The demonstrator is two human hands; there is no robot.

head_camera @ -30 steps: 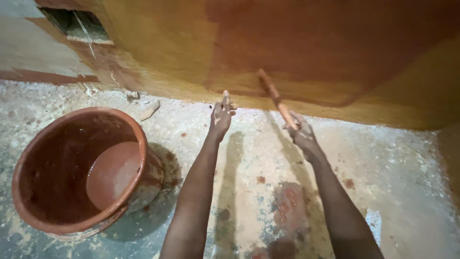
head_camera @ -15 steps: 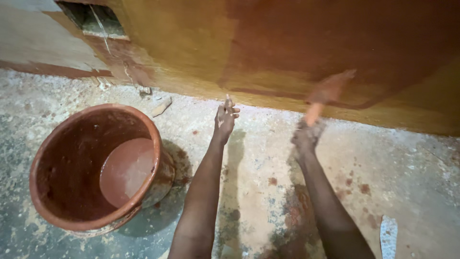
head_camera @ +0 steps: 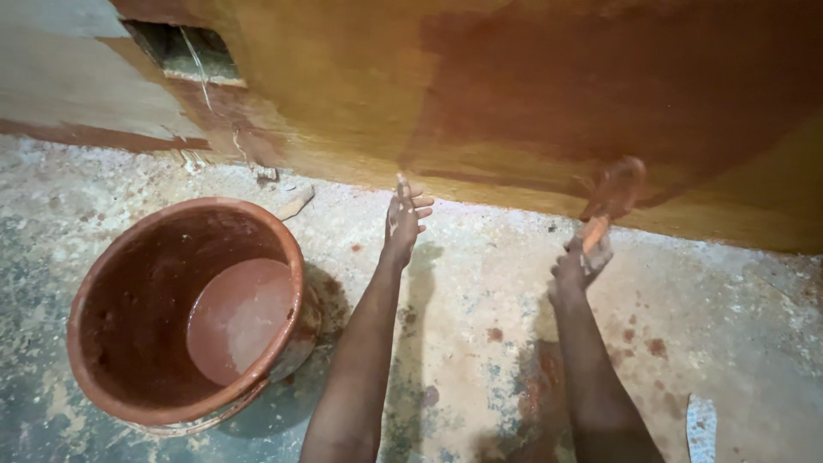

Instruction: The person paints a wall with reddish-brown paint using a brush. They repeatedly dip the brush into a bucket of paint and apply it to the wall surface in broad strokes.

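My right hand (head_camera: 581, 259) grips the handle of a paint brush (head_camera: 614, 190), whose blurred bristle end touches the lower part of the wall (head_camera: 549, 94), where wet reddish-brown paint covers ochre. My left hand (head_camera: 403, 219) reaches toward the foot of the same wall with fingers spread and holds nothing. A round bucket (head_camera: 103, 377), smeared with reddish-brown paint and holding a pool of it, stands on the floor to the left of my left arm.
The concrete floor (head_camera: 480, 283) is rough, dusty and spotted with paint drips. A small rectangular opening (head_camera: 184, 51) sits in the wall at upper left. A pale scrap (head_camera: 701, 424) lies at lower right, and a bit of debris (head_camera: 296, 204) behind the bucket.
The brush has swung from pointing up-left to low and right on the wall. The view has shifted, so the bucket appears further right. My left hand stays spread near the wall's foot.
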